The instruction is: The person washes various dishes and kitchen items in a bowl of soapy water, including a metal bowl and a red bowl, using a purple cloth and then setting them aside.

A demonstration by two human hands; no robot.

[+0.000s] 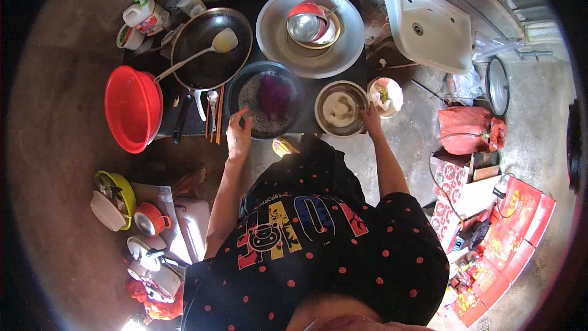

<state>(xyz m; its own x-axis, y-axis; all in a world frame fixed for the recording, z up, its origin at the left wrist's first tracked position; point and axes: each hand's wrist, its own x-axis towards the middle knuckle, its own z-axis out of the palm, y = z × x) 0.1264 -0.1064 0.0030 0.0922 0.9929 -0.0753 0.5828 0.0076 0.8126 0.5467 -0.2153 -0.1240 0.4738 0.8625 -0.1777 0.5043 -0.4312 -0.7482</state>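
My left hand point(240, 134) is at the near left rim of a dark round basin point(233, 105) of sudsy water, in which a purple cloth-like item point(275, 96) lies; whether the fingers touch the rim I cannot tell. On the right, my right hand point(371, 119) grips the right rim of a metal bowl point(324, 124) with a whitish patch inside. Just beyond that hand stands a white container point(394, 101) lined with white material. Left of the dark basin are chopsticks point(220, 115) and a small metal spoon point(212, 97).
A frying pan point(193, 69) with a spatula point(224, 41) across it and a large metal basin point(268, 32) holding bowls stand at the back. A red plastic basin point(133, 110) is left. A white ceramic sink point(432, 32) sits back right, and a red-covered gas cylinder point(464, 129) right.
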